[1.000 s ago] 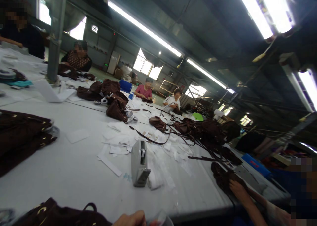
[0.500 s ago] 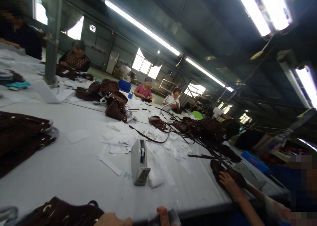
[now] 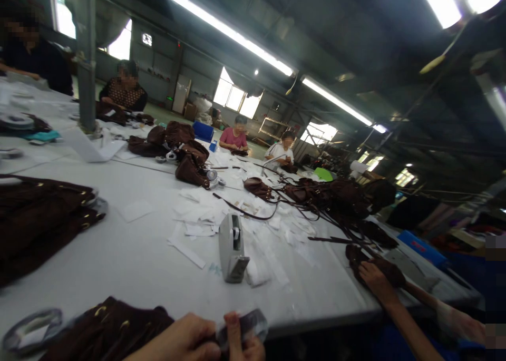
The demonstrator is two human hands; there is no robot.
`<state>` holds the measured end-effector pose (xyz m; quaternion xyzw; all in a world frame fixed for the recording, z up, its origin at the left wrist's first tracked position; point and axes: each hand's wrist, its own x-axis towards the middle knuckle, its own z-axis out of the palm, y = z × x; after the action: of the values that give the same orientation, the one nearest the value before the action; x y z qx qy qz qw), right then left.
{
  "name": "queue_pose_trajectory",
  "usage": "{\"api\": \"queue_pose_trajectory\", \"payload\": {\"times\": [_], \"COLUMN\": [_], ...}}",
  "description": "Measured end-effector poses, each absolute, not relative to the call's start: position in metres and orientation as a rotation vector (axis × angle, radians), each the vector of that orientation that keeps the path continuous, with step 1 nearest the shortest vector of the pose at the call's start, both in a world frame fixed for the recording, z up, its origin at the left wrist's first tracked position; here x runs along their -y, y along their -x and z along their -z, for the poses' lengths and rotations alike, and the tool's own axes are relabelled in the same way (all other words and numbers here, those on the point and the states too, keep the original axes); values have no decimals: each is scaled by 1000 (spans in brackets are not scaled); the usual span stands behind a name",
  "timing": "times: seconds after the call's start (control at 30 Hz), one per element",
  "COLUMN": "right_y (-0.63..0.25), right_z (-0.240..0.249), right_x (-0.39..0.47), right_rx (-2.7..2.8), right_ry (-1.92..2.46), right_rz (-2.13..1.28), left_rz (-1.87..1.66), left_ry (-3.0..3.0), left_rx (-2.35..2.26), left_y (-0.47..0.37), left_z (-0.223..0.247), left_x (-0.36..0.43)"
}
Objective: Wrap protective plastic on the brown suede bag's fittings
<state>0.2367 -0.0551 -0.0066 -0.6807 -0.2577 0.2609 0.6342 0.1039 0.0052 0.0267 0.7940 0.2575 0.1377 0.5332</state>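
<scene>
In the head view my right hand (image 3: 242, 344) is closed, its thumb pressing on a small clear plastic wrapper (image 3: 256, 323) with something dark behind or inside it. My left hand (image 3: 185, 335) is closed right beside it, fingertips against the wrapper's left end; what lies within those fingers is hidden. To the left of my left hand lies a dark brown bag (image 3: 118, 324) with gold eyelets, cut off by the lower edge. A grey tape dispenser (image 3: 231, 250) stands on the table beyond my hands.
White paper scraps (image 3: 197, 216) and thin brown straps surround the dispenser. Another brown bag (image 3: 47, 213) lies at left, above a tape roll (image 3: 33, 329). At right, a co-worker's hand (image 3: 375, 282) rests on a brown bag. Several people sit across the table; a metal post (image 3: 86, 60) rises at left.
Both my hands have come up further into view with the plastic wrapper, and they now meet. The view has turned slightly, so the tape roll at lower left shows more fully.
</scene>
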Motion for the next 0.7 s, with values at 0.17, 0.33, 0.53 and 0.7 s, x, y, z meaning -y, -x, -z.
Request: {"api": "queue_pose_trajectory", "payload": {"times": [0.17, 0.33, 0.53, 0.7], "right_y": [-248, -252, -245, -238], "right_z": [3, 8, 10, 18], "right_x": [52, 52, 53, 53], "right_rx": [514, 522, 677, 730], "right_ry": [1412, 1432, 1516, 1551], "right_rz": [-825, -822, -783, -774], "left_rz": [-429, -403, -371, -368], "left_ry": [-2165, -1986, -1776, -1698], "left_rx": [-823, -724, -568, -527], "left_y": [-89, -86, -83, -81], "left_z": [-12, 1, 5, 10], "left_x": [-7, -12, -21, -21]}}
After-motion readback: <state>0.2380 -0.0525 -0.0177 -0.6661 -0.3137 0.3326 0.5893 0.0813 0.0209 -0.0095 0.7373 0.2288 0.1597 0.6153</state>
